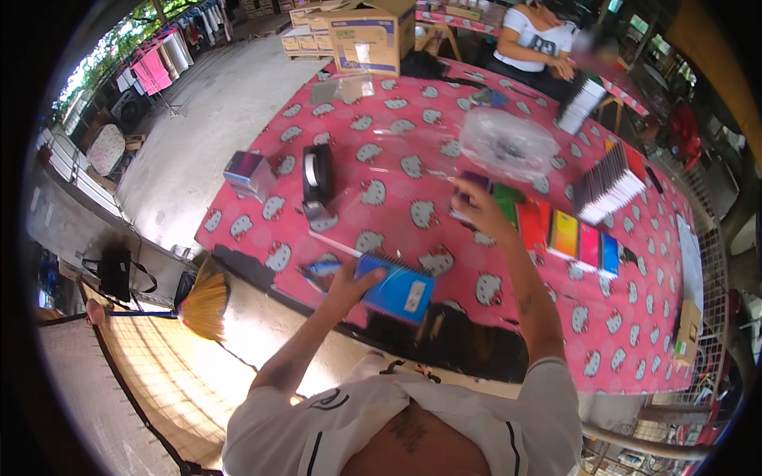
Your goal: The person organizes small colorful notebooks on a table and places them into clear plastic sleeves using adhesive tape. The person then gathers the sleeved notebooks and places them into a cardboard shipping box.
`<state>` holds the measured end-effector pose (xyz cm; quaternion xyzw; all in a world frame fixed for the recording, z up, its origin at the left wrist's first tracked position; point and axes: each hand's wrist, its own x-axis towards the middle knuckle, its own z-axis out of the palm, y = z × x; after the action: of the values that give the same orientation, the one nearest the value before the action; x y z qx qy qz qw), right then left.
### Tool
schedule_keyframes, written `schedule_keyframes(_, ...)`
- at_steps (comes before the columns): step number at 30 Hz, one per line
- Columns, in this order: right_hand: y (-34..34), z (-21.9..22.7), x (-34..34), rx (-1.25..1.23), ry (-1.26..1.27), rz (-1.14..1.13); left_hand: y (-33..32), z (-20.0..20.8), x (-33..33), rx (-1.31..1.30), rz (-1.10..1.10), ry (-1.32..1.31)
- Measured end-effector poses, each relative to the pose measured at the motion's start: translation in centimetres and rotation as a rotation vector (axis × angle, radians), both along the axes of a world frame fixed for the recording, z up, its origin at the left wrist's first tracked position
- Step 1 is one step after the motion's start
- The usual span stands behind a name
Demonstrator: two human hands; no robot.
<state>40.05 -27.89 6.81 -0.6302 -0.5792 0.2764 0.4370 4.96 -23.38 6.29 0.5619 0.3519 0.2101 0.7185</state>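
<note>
Two hands are busy at the near edge of the surface (381,159): the left hand (347,287) is closed on a blue notebook (401,291), held tilted just above and partly past that edge, while the right hand (479,208) is raised farther in, fingers curled around a small dark purple notebook (474,182) beside a row of coloured notebooks (565,232). The blue notebook looks the likeliest to go wrong: it hangs over the gap between the person and the surface, pinched only at its left side, so a loosened grip could send it to the floor. The right forearm crosses low over the row, and a careless sweep might push those books askew or nudge the fanned stacks (607,184) beyond. A crumpled clear bag (508,143) lies just past the right hand and could be dragged along. To the left stands a black tape dispenser (317,178), with open cloth around it and toward the far cardboard box (367,38); that middle stretch gives the most room. The left edge drops to bare concrete, where a broom (202,305) lies. Another person (533,44) sits at the far side, well apart.
</note>
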Motion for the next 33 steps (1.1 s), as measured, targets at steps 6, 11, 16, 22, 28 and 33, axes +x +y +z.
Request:
schedule_keyframes(6, 28.6, -8.3, 11.5, 0.147, -0.527, -0.345, 5.5, -4.5, -8.6, -0.259, 0.224, -0.164)
schedule_keyframes(11, 38.0, -14.2, 11.5, 0.118, -0.721, -0.51, 9.6, -1.9, -13.3, -0.109, 0.345, 0.01)
schedule_keyframes(16, 37.9, -12.4, 12.6, -0.432, -0.906, -0.448, 13.2, -1.7, -14.9, -0.011, 0.395, 0.036)
schedule_keyframes(22, 31.1, 10.3, 8.8, 0.581, -1.091, -0.75, 11.9, 1.5, -14.0, 0.075, 0.404, -0.02)
schedule_keyframes(28, 10.3, -3.9, -1.2, -0.07, -1.399, 0.396, 8.6, 1.7, -11.8, 0.032, 0.37, -0.145)
schedule_keyframes(33, -5.5, -6.2, -12.5, -0.034, -1.105, -0.064, 4.0, 1.4, -9.7, 0.09, 0.261, -0.167)
